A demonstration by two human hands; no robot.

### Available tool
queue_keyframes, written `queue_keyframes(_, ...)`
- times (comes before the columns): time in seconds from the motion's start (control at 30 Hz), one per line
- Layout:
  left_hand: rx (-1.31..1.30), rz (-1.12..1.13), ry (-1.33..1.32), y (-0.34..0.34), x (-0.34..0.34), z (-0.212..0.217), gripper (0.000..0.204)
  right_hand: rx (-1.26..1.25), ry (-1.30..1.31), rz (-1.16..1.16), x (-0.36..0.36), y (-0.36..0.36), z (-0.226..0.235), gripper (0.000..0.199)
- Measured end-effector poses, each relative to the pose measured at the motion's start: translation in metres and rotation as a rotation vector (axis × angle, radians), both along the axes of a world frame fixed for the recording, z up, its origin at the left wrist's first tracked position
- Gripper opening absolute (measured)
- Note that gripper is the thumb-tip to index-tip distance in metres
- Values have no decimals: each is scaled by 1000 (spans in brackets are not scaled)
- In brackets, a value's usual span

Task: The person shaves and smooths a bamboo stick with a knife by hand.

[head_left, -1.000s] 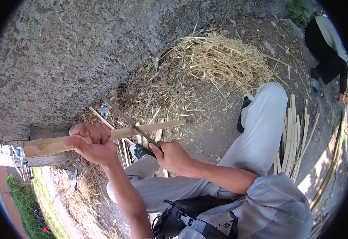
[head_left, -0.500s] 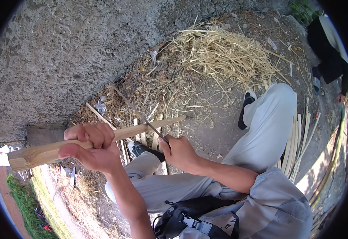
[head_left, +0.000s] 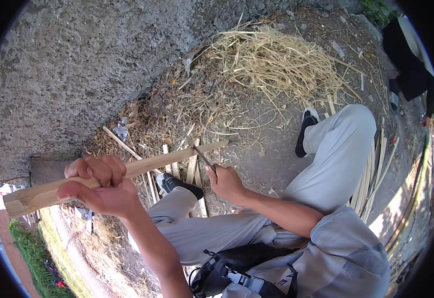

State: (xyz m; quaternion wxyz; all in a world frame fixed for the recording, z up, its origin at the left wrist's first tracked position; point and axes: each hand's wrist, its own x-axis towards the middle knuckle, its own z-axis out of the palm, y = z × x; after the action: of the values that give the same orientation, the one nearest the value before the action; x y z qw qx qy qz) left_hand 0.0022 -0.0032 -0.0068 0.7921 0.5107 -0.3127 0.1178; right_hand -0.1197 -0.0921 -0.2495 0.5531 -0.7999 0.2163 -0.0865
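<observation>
My left hand (head_left: pixel 100 184) is wrapped round the thick end of a pale wooden stick (head_left: pixel 165 160), which tapers to a point towards the right. The stick slants slightly upward to the right, held above the ground. In my right hand (head_left: pixel 226 184) is the handle of a long, thin, dark-bladed knife (head_left: pixel 191 142). Its blade crosses the stick near the tapered end and reaches up and left. The knife's handle is mostly hidden in my closed fingers.
A heap of pale thin shavings (head_left: pixel 276 62) lies beyond my legs, beside a rough stone wall (head_left: pixel 88 64). Wooden strips lie near my left shoe (head_left: pixel 180 185), and more strips (head_left: pixel 371 174) beyond my right leg. Another person (head_left: pixel 408 64) is at the far right.
My left hand and the stick have shifted a little to the left. The knife has slid along the stick towards its tapered end, my right hand moving slightly right.
</observation>
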Motion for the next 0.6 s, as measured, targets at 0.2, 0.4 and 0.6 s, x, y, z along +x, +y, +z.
queue_keyframes(0.2, -21, 132, 29, 10, 9, 2, 53, -198, 69, 58, 6, -11, -44, 39)
queue_keyframes(0.4, -30, 150, 29, 26, 12, -11, 53, -55, 60, 82, -8, 0, -1, 40)
queue_keyframes(0.6, -7, 94, 6, 19, -3, -3, 54, 16, 21, 88, 3, -2, 14, 44)
